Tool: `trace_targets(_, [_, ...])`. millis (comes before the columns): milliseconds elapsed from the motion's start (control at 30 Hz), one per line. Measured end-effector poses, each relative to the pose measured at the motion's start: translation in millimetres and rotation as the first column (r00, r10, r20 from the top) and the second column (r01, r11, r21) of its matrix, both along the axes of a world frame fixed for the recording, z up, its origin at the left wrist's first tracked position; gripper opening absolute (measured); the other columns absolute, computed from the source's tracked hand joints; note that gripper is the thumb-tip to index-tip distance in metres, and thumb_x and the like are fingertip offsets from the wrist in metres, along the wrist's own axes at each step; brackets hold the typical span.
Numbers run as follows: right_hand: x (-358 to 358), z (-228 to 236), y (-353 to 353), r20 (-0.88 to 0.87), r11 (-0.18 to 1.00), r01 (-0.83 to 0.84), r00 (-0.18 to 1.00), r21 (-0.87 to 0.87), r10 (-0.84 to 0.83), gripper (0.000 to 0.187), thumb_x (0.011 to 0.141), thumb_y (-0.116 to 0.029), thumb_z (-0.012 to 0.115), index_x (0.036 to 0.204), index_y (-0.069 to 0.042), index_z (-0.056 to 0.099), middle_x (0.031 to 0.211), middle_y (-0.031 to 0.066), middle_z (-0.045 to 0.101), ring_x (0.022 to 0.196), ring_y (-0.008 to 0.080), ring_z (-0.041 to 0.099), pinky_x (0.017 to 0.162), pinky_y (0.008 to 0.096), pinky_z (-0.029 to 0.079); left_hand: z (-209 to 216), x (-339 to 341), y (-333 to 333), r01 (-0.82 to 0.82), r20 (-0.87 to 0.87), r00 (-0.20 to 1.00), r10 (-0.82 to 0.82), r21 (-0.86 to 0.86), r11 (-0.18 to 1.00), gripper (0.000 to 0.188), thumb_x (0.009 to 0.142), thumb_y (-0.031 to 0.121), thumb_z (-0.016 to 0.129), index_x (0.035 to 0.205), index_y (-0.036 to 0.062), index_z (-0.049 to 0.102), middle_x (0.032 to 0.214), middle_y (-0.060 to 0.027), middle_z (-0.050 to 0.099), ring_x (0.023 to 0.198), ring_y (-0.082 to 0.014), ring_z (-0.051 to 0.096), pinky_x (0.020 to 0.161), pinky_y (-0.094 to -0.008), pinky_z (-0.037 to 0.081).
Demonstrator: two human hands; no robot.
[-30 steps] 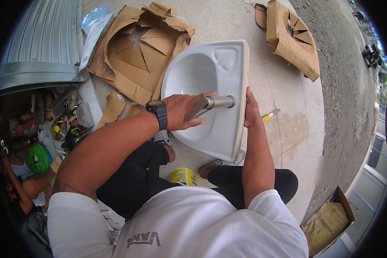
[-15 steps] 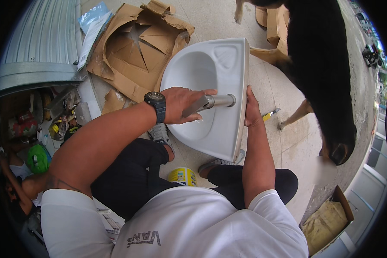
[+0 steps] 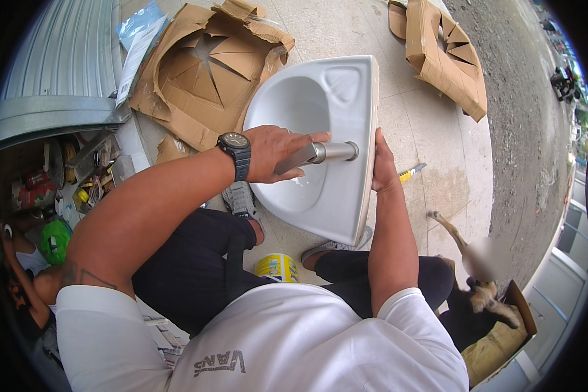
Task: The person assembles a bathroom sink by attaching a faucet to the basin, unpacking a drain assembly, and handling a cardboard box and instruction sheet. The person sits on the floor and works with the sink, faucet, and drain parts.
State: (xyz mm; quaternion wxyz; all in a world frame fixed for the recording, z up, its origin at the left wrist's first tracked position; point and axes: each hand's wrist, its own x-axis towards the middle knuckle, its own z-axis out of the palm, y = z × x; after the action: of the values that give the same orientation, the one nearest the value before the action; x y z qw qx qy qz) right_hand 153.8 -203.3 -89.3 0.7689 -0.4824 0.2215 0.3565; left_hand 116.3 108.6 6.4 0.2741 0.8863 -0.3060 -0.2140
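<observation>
A white ceramic washbasin [image 3: 346, 196] stands before me, its straight back side to the right. A brushed metal faucet [image 3: 338, 151] rises from its ledge, leaning over the bowl. My left hand [image 3: 268, 153], with a black watch on the wrist, grips the faucet's outer end, index finger along one side and thumb on the other. Against the basin's back side my right hand [image 3: 383, 162] is closed, some of its fingers hidden behind the edge. A utility knife [image 3: 411, 172] with a yellow handle lies on the tiles just right of that hand.
Torn cardboard [image 3: 176, 78] lies beyond the basin, and another cardboard piece [image 3: 447, 55] at the far right. A yellow tub [image 3: 276, 268] stands between my legs. A dog [image 3: 467, 313] is at my lower right. Tools and a green bag [image 3: 56, 240] are left, near another person's arm [image 3: 21, 274].
The dog has moved from the far right down to the lower right, uncovering the cardboard piece and floor. My hands stay on the faucet and basin, almost still.
</observation>
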Motion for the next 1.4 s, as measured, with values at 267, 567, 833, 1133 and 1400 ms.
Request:
trace_targets(267, [1, -2, -2, -0.011, 1.0, -0.008, 1.0, 0.017, 0.008, 0.075, 0.108, -0.06, 0.038, 0.152, 0.0, 0.044, 0.138, 0.0226, 0.06, 0.121, 0.0294, 0.065, 0.1, 0.042, 0.057, -7, 8, 2, 0.07, 0.046, 0.997, -0.068, -0.054, 0.996, 0.093, 0.091, 0.03, 0.078, 0.165, 0.0229, 0.021, 0.084, -0.0131, 0.068, 0.08, -0.0366, 0.067, 0.078, -0.0465, 0.054])
trace_targets(567, [2, -2, -2, -0.013, 1.0, -0.023, 1.0, 0.016, 0.023, 0.076, 0.108, -0.061, 0.037, 0.153, 0.0, 0.043, 0.14, 0.0239, 0.059, 0.122, 0.0305, 0.064, 0.101, 0.0425, 0.057, -5, 17, 4, 0.122, 0.018, 0.992, -0.123, 0.044, 0.991, 0.092, 0.093, 0.03, 0.075, 0.166, 0.0215, 0.019, 0.08, -0.0147, 0.066, 0.076, -0.037, 0.066, 0.075, -0.0472, 0.053])
trace_targets(833, [2, 2, -1, 0.003, 0.999, -0.027, 1.0, 0.017, 0.027, 0.076, 0.107, -0.062, 0.038, 0.153, -0.001, 0.042, 0.141, 0.0234, 0.059, 0.123, 0.0297, 0.064, 0.101, 0.0425, 0.057, -6, 19, 5, 0.143, 0.109, 0.984, -0.139, -0.034, 0.989, 0.089, 0.093, 0.027, 0.074, 0.165, 0.0185, 0.022, 0.079, -0.0151, 0.065, 0.074, -0.0366, 0.065, 0.072, -0.0462, 0.053])
trace_targets(1133, [2, 4, 0, -0.014, 0.999, -0.022, 1.0, 0.03, 0.022, 0.077, 0.107, -0.062, 0.039, 0.153, 0.0, 0.042, 0.141, 0.0236, 0.058, 0.124, 0.0296, 0.064, 0.101, 0.0427, 0.057, -4, 27, 5, 0.203, 0.149, 0.97, -0.195, -0.039, 0.979, 0.09, 0.087, 0.019, 0.075, 0.163, 0.0105, 0.028, 0.091, -0.0139, 0.071, 0.075, -0.0363, 0.067, 0.072, -0.0458, 0.054])
trace_targets(1400, [2, -4, -4, 0.01, 0.997, -0.035, 0.999, 0.064, 0.035, 0.078, 0.106, -0.063, 0.04, 0.153, 0.0, 0.043, 0.141, 0.0232, 0.059, 0.123, 0.0295, 0.065, 0.101, 0.0419, 0.057, -8, 35, 9, 0.244, 0.187, 0.955, -0.229, -0.058, 0.968, 0.093, 0.084, 0.016, 0.076, 0.164, 0.0114, 0.028, 0.094, -0.0133, 0.071, 0.074, -0.0359, 0.066, 0.072, -0.045, 0.054])
